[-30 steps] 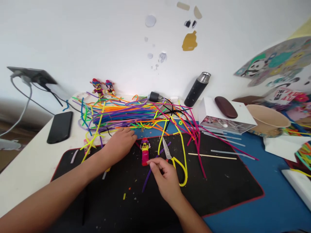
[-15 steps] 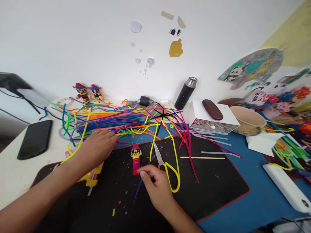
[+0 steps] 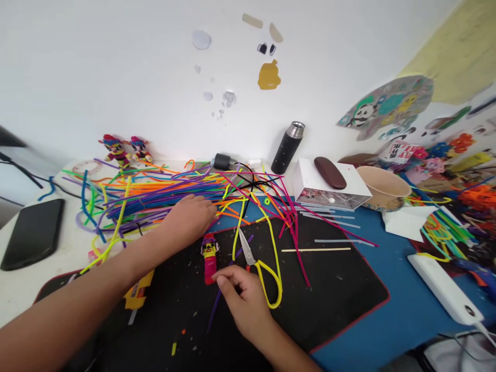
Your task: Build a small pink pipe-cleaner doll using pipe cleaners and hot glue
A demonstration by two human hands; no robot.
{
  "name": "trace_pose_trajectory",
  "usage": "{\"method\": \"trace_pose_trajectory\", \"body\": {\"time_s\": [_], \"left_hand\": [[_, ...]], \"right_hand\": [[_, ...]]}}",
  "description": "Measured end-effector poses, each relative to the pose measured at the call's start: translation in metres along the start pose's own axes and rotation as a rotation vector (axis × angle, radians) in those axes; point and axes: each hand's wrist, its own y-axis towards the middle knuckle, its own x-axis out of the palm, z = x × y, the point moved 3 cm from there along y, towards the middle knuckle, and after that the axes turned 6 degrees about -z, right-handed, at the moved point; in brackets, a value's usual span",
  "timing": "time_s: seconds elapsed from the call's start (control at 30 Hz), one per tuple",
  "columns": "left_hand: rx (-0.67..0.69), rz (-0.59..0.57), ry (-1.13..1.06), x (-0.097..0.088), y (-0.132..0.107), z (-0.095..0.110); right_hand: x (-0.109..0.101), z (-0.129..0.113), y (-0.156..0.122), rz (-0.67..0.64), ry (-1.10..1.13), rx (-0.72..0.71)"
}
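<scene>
Left hand [image 3: 188,219] moved right along the coloured stems [image 3: 155,192] since half a second ago, closer to the small figure [image 3: 210,257]. Fingers bent over the bundle's front edge; couldn't tell if it gripped any. Right hand [image 3: 248,302] had thumb and index pinched on the figure's pink lower end. Figure was over the black mat [image 3: 329,289], left of the scissors [image 3: 246,249].

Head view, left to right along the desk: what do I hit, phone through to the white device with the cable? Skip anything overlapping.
Black phone → yellow glue gun → small figure with a magenta body → scissors → thin pale stick → white device with the cable.
</scene>
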Motion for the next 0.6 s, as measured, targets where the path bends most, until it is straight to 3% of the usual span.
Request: {"method": "trace_pose_trajectory", "body": {"time_s": [0.17,0.3,0.43,0.6], "left_hand": [[0.217,0.071,0.006,-0.012,0.035,0.019],[0.374,0.064,0.043,-0.005,0.063,0.036],[0.415,0.045,0.052,0.008,0.079,0.042],[0.393,0.011,0.056,0.012,0.086,0.035]], "right_hand": [[0.001,-0.001,0.000,-0.004,-0.046,-0.011],[0.003,0.000,-0.001,-0.006,-0.079,0.003],[0.004,-0.001,-0.003,-0.021,-0.152,-0.025],[0.007,-0.003,-0.006,-0.110,-0.226,-0.093]]}}
